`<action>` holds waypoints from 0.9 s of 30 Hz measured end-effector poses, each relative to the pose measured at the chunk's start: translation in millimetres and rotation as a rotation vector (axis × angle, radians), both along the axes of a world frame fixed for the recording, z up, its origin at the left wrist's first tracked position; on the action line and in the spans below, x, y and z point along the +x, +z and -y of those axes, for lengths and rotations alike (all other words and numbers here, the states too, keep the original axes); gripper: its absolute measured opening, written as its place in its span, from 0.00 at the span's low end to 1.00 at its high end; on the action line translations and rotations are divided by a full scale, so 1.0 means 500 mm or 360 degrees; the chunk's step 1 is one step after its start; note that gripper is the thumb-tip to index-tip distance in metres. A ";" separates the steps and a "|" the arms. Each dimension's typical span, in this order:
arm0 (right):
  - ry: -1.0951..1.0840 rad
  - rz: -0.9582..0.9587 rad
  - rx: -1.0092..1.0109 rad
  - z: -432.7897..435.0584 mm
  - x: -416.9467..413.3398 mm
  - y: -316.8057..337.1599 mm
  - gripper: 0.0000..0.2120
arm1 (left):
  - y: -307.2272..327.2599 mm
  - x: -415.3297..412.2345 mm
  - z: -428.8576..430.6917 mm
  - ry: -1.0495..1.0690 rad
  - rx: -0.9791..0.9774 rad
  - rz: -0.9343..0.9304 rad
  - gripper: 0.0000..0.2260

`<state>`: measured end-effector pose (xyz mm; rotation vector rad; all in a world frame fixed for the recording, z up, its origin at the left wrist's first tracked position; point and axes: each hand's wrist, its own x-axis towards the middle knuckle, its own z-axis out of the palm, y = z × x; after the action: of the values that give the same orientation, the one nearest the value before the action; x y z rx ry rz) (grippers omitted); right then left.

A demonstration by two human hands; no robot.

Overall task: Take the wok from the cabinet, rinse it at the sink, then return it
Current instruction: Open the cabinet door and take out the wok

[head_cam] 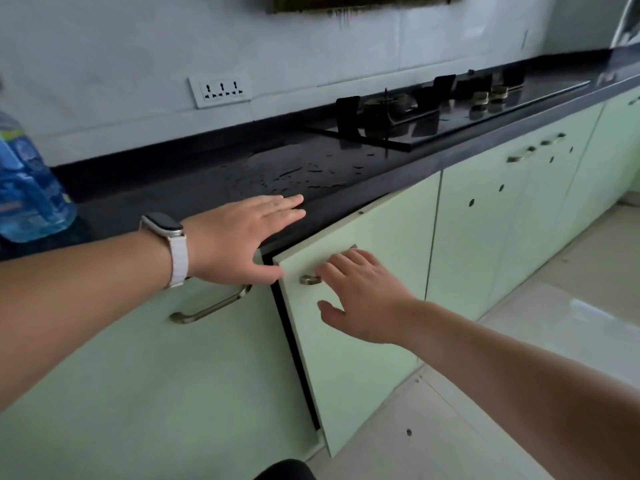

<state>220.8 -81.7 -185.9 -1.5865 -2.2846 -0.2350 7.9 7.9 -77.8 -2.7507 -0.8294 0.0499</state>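
Note:
A pale green cabinet door (363, 327) under the dark countertop (214, 188) stands slightly ajar, with a thin dark gap along its left edge. My right hand (363, 292) lies flat on the door, fingers spread over its metal handle (310, 279), holding nothing. My left hand (242, 237), with a watch on the wrist, hovers open above the counter's front edge, just left of the gap. The wok is not visible; the cabinet's inside is hidden. No sink is in view.
A gas hob (433, 112) sits on the counter at the right, with water drops (304, 171) on the counter beside it. A blue water bottle (27, 188) stands at the far left. More green doors (485, 220) run to the right above a tiled floor (519, 358).

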 end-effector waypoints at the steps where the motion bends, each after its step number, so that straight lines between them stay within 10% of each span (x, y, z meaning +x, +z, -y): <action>1: 0.0001 -0.0004 0.0006 0.007 0.004 -0.004 0.20 | 0.000 0.001 0.000 0.0001 0.0017 -0.0001 0.44; 12: 0.0046 0.0009 -0.0075 0.059 0.038 0.016 0.20 | -0.028 0.031 0.066 -0.0312 0.0338 0.0009 0.34; 27: -0.0012 -0.0005 -0.0057 0.209 0.158 0.020 0.16 | -0.145 0.140 0.117 -0.0829 -0.0093 0.0605 0.38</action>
<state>300.0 -186.2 -175.8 -1.6118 -2.2930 -0.1944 78.0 -50.6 -150.3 -2.9823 -0.1606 -0.5686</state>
